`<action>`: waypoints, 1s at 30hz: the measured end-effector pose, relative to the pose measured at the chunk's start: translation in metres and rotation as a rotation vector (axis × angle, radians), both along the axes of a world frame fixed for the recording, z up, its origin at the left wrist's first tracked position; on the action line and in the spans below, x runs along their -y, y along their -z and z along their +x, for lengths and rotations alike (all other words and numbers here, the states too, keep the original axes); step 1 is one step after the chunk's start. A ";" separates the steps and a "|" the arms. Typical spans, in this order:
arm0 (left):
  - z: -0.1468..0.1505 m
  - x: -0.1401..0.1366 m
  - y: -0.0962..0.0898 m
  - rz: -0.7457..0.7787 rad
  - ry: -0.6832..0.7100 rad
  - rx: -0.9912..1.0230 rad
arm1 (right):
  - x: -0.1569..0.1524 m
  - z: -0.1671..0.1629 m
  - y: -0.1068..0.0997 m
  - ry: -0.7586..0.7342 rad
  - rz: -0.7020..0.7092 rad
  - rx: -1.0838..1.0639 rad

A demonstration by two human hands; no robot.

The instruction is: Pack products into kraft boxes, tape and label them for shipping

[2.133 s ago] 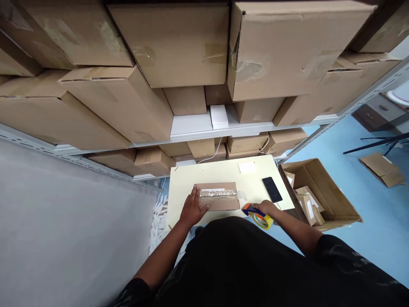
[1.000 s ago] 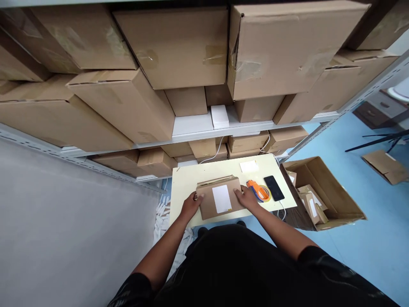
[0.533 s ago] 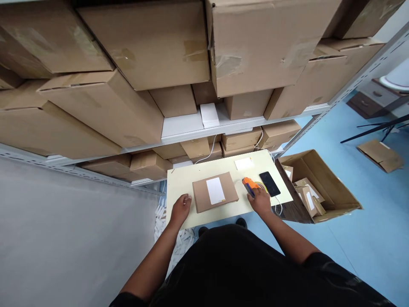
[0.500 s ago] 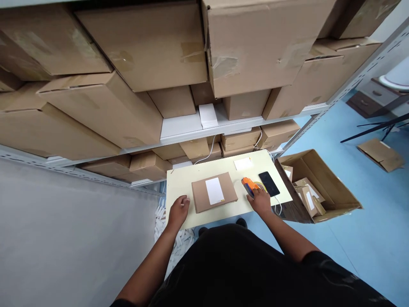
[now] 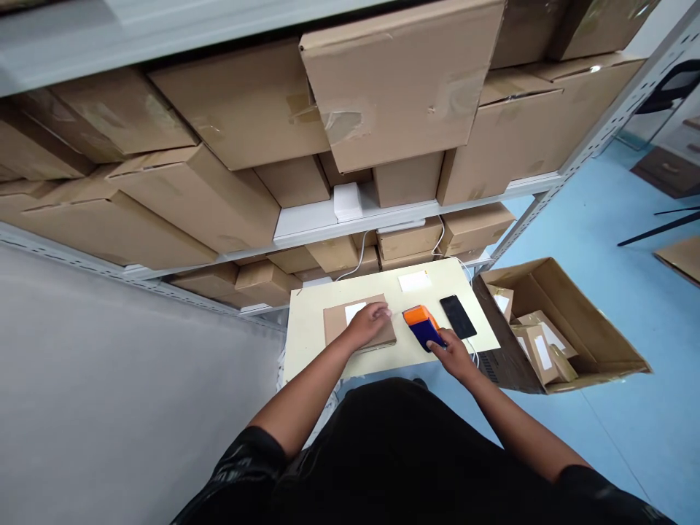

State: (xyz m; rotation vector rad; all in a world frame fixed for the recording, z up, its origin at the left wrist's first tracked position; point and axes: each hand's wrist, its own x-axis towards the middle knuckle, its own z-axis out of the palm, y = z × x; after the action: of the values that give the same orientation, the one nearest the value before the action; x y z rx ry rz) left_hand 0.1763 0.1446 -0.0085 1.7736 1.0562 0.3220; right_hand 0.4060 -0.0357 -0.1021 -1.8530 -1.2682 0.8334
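Observation:
A flat brown cardboard box (image 5: 335,321) with a white label (image 5: 354,312) lies on the small cream table (image 5: 306,357). My left hand (image 5: 369,326) reaches over the box, hiding part of the label. Its fingers are bent together near the box's right edge; what they pinch, if anything, is too small to make out. My right hand (image 5: 453,355) is closed around the lower end of an orange and blue tape dispenser (image 5: 424,327), tilted over the table just right of the box. A black phone (image 5: 458,316) lies beside the dispenser.
A white card (image 5: 414,281) rests at the table's back. To the right, an open carton (image 5: 596,328) holds several labelled small boxes (image 5: 541,350). Shelves (image 5: 306,227) packed with cardboard boxes rise behind the table. White cables run near its right edge.
My left hand has moved right, from beside the box to over it. The dispenser has been lifted and turned in my right hand, its blue side now showing. The view has shifted slightly.

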 end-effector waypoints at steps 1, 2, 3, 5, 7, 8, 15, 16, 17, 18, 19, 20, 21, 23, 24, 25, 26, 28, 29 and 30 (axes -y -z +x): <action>0.014 -0.002 -0.002 -0.055 0.033 0.045 | 0.006 -0.001 -0.007 -0.023 0.038 -0.042; 0.026 -0.002 -0.004 -0.106 0.075 0.089 | 0.010 -0.003 -0.014 -0.040 0.062 -0.070; 0.034 -0.001 -0.006 -0.149 0.122 0.126 | 0.013 -0.005 -0.019 -0.047 0.073 -0.088; 0.044 0.003 -0.011 -0.208 0.187 0.162 | 0.016 -0.010 -0.026 -0.026 0.075 -0.108; 0.045 0.008 -0.013 -0.247 0.190 0.160 | 0.019 -0.017 -0.029 0.033 0.059 -0.122; 0.043 0.010 -0.014 -0.271 0.178 0.160 | 0.020 -0.020 -0.029 0.068 0.042 -0.132; 0.021 0.009 0.004 -0.382 0.133 0.154 | 0.019 -0.065 -0.026 0.295 -0.104 -0.250; 0.019 0.005 0.007 -0.338 0.162 0.115 | 0.018 -0.073 -0.025 0.336 -0.098 -0.282; 0.018 -0.001 0.010 -0.269 0.205 0.062 | 0.017 -0.081 -0.023 0.383 -0.090 -0.321; 0.019 -0.009 0.012 -0.177 0.259 -0.008 | 0.018 -0.089 -0.020 0.441 -0.083 -0.363; 0.022 -0.018 0.014 -0.060 0.328 -0.102 | 0.021 -0.097 -0.016 0.510 -0.082 -0.407; 0.028 -0.028 0.017 0.064 0.399 -0.201 | 0.026 -0.105 -0.011 0.589 -0.091 -0.453; 0.035 -0.038 0.020 0.188 0.471 -0.305 | 0.032 -0.113 -0.005 0.673 -0.113 -0.509; 0.055 -0.057 0.030 0.348 0.613 -0.469 | 0.048 -0.128 0.008 0.819 -0.185 -0.675; 0.067 -0.063 0.036 0.377 0.673 -0.514 | 0.056 -0.135 0.015 0.872 -0.226 -0.784; 0.078 -0.068 0.043 0.391 0.725 -0.552 | 0.062 -0.141 0.022 0.911 -0.265 -0.900; 0.090 -0.072 0.051 0.394 0.767 -0.585 | 0.066 -0.145 0.029 0.940 -0.300 -1.008; 0.109 -0.073 0.067 0.418 0.836 -0.671 | 0.066 -0.149 0.042 0.984 -0.353 -1.169; 0.116 -0.073 0.075 0.431 0.857 -0.715 | 0.063 -0.149 0.049 0.996 -0.368 -1.222; 0.122 -0.072 0.083 0.443 0.872 -0.756 | 0.059 -0.147 0.055 0.997 -0.374 -1.265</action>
State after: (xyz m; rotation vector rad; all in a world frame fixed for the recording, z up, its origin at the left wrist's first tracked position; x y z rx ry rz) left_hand 0.2985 0.2170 -0.0918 2.6580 0.5911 -0.7624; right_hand 0.2586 -0.0947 -0.1571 -1.3854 0.5806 1.2917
